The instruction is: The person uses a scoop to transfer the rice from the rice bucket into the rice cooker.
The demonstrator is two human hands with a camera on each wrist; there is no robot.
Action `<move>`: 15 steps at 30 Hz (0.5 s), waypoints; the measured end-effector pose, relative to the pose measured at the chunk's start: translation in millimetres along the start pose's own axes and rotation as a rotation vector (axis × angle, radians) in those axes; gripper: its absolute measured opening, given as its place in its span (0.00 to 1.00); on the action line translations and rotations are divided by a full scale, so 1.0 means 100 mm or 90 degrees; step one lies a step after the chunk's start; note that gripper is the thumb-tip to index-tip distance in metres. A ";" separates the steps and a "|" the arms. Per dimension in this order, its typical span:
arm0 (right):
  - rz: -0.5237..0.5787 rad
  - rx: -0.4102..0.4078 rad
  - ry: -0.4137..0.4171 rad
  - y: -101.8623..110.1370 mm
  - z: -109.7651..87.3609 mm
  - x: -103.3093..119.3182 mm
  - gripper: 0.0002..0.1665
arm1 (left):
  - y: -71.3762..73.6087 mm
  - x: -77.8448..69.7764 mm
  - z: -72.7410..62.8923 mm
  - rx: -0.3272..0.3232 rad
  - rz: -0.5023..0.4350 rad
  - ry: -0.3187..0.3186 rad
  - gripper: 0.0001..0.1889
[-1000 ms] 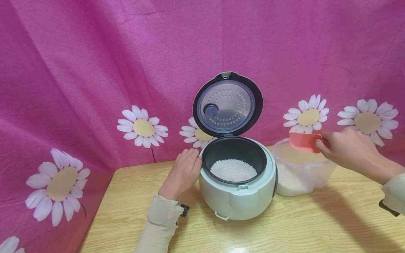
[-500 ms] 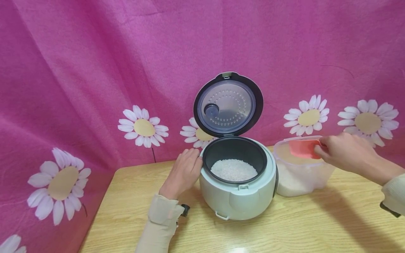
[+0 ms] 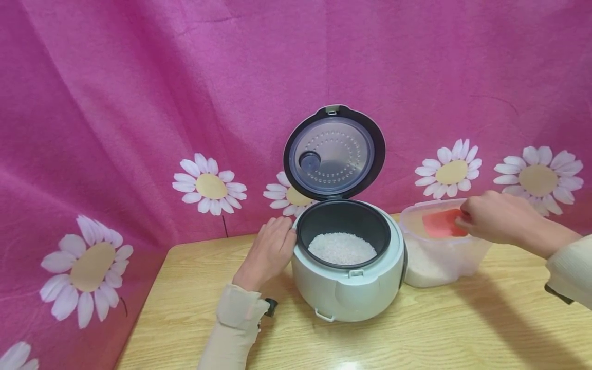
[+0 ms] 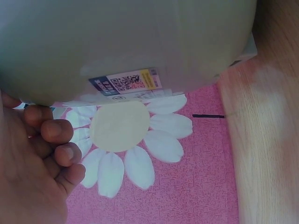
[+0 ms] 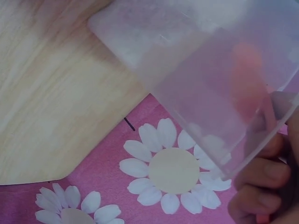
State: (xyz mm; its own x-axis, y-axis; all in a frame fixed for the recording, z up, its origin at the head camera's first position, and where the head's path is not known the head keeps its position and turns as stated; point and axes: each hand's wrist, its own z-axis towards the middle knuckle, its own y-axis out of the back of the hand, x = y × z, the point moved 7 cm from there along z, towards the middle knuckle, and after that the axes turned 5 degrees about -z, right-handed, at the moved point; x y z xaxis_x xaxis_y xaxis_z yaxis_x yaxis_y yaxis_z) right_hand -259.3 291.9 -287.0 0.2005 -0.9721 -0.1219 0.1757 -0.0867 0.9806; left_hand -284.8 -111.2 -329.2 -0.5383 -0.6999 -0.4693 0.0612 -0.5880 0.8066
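Note:
My right hand (image 3: 499,218) pinches a pinkish-red scoop (image 3: 441,224) just inside a clear plastic container (image 3: 458,257). Some white rice (image 3: 423,267) lies at the container's bottom. In the right wrist view the scoop (image 5: 247,81) shows blurred through the wall, and the fingers (image 5: 261,175) are curled by the rim. My left hand (image 3: 268,252) rests against the left side of a pale green rice cooker (image 3: 365,298); its fingers (image 4: 58,130) hang loosely curled in the left wrist view. The cooker's lid (image 3: 334,151) stands raised, and rice (image 3: 342,248) lies in the dark inner pot (image 3: 319,216).
The cooker and container stand side by side on a wooden table (image 3: 185,298). A pink cloth (image 3: 222,77) with daisies hangs behind and to the left. A carrying lug (image 3: 324,315) juts from the cooker's lower front.
My right hand has lowered the scoop from above the container's rim to inside it. The left hand, the cooker and the container have stayed put.

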 end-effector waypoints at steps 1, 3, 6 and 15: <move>0.001 0.008 0.003 -0.01 0.01 0.00 0.19 | 0.00 0.00 0.00 0.001 0.000 -0.001 0.09; 0.003 0.023 0.007 -0.03 0.02 0.00 0.18 | 0.00 0.00 0.00 0.002 0.002 -0.003 0.09; 0.005 0.044 0.006 -0.04 0.05 0.01 0.17 | 0.00 0.00 0.00 0.003 0.003 -0.002 0.09; -0.003 0.127 -0.008 -0.10 0.14 0.04 0.11 | 0.00 0.00 0.00 0.002 0.008 -0.001 0.09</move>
State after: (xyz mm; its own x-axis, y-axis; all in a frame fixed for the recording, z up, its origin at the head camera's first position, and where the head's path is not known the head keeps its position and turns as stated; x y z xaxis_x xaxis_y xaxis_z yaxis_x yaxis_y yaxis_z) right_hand -273.9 285.9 -294.8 0.1884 -0.9740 -0.1262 -0.0181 -0.1319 0.9911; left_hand -285.2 -111.5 -328.9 -0.5388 -0.7064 -0.4590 0.0650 -0.5780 0.8134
